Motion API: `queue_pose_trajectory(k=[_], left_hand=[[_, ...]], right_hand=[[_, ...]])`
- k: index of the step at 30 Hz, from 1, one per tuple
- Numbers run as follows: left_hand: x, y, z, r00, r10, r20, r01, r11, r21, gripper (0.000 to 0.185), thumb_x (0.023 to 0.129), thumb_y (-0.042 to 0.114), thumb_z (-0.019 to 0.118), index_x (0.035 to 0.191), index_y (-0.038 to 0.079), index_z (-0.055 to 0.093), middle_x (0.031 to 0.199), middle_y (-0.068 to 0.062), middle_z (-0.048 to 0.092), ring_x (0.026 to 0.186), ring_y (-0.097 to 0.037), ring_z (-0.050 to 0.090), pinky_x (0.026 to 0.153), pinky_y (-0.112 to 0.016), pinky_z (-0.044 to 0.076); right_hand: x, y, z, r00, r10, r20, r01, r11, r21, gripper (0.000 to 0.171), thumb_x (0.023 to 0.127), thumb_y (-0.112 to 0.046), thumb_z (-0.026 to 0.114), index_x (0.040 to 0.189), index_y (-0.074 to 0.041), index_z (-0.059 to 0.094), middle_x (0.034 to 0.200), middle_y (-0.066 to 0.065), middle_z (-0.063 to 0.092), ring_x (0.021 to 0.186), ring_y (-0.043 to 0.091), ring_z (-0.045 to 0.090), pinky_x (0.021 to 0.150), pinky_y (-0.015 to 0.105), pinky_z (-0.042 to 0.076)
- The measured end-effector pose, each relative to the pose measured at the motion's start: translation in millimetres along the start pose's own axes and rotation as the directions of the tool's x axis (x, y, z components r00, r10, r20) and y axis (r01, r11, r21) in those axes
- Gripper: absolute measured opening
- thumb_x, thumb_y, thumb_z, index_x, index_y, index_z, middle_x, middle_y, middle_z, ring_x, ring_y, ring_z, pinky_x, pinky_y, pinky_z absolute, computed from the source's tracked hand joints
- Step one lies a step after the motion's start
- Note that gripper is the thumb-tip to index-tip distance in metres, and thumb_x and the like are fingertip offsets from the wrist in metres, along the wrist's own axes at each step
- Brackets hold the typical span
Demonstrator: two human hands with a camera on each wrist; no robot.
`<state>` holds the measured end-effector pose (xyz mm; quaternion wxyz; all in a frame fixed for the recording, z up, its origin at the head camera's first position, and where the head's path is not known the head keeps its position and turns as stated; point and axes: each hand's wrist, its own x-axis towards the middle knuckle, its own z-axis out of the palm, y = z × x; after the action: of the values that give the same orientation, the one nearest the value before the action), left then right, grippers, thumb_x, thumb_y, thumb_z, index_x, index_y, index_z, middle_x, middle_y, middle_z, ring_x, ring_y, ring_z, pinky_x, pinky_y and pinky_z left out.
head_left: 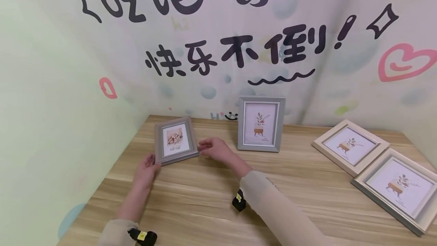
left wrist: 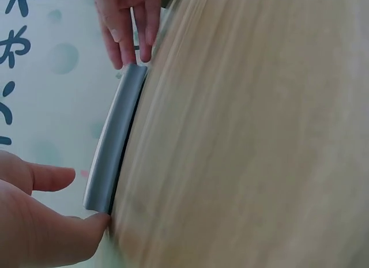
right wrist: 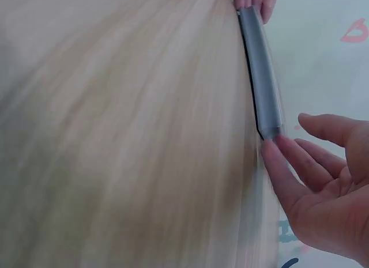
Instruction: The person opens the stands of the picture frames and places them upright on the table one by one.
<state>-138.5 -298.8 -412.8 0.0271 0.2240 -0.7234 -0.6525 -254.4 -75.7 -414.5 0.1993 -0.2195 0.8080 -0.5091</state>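
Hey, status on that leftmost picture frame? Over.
Leftmost frame on table. Left grip touches its left corner, right grip its right. Upright gray frame nearby, seemingly not in the way.

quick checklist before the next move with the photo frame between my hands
1. Left hand on the left frame: ok, fingers at its lower left corner.
2. Right hand in place: ok, fingers at the lower right corner.
3. Picture facing out: ok.
4. Clear of the middle frame: ok, there is a gap between them.
5. Lined up with the middle frame: not ok, the left frame sits at an angle to it.
6. Back of the left frame: cannot tell, hidden.
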Motion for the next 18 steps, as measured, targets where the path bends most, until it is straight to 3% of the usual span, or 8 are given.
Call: queue_pose_trajectory(k=[4,9,13,18], left_hand=[[1.3,-1.3,-2.4,1.0,-0.005,0.001,0.005,0.997,-0.071,0.069,0.101,-0.003,0.041,0.155,-0.004,-0.001,0.165,-0.021,0.003,0.156,-0.033,0.007,0.128,-0.041,0.012],[3.9,-1.8,-4.1,0.999,-0.017,0.027,0.022,0.984,-0.177,0.066,0.1,-0.005,0.039,0.155,-0.005,0.002,0.166,-0.021,0.004,0.156,-0.03,0.009,0.127,-0.037,0.016],[6.1,-3.1,-9.2,0.998,-0.059,0.036,0.067,0.965,-0.252,0.065,0.101,-0.005,0.039,0.156,-0.001,0.006,0.166,-0.016,0.008,0.155,-0.025,0.014,0.124,-0.03,0.022],[6.5,-4.3,-14.7,0.995,-0.098,0.032,0.103,0.949,-0.297,0.061,0.103,-0.001,0.042,0.156,0.004,0.014,0.166,-0.011,0.017,0.15,-0.015,0.031,0.119,-0.022,0.031]], right_hand=[[1,-1,4,0.999,0.027,-0.036,-0.026,0.999,0.022,0.042,0.09,-0.005,0.069,0.131,0.003,0.061,0.124,0.016,0.07,0.115,0.026,0.068,0.092,0.028,0.058],[2,1,11,0.994,0.095,-0.058,-0.083,0.98,0.181,0.043,0.089,0.001,0.067,0.132,0.005,0.06,0.127,0.019,0.068,0.121,0.027,0.065,0.094,0.028,0.058],[2,1,15,0.989,0.121,-0.087,-0.096,0.964,0.249,0.042,0.088,0.004,0.066,0.13,0.005,0.062,0.126,0.019,0.068,0.12,0.028,0.066,0.092,0.028,0.059],[2,0,20,0.974,0.186,-0.127,-0.126,0.917,0.377,0.037,0.088,0.006,0.067,0.125,0.002,0.066,0.124,0.019,0.069,0.112,0.025,0.07,0.091,0.032,0.06]])
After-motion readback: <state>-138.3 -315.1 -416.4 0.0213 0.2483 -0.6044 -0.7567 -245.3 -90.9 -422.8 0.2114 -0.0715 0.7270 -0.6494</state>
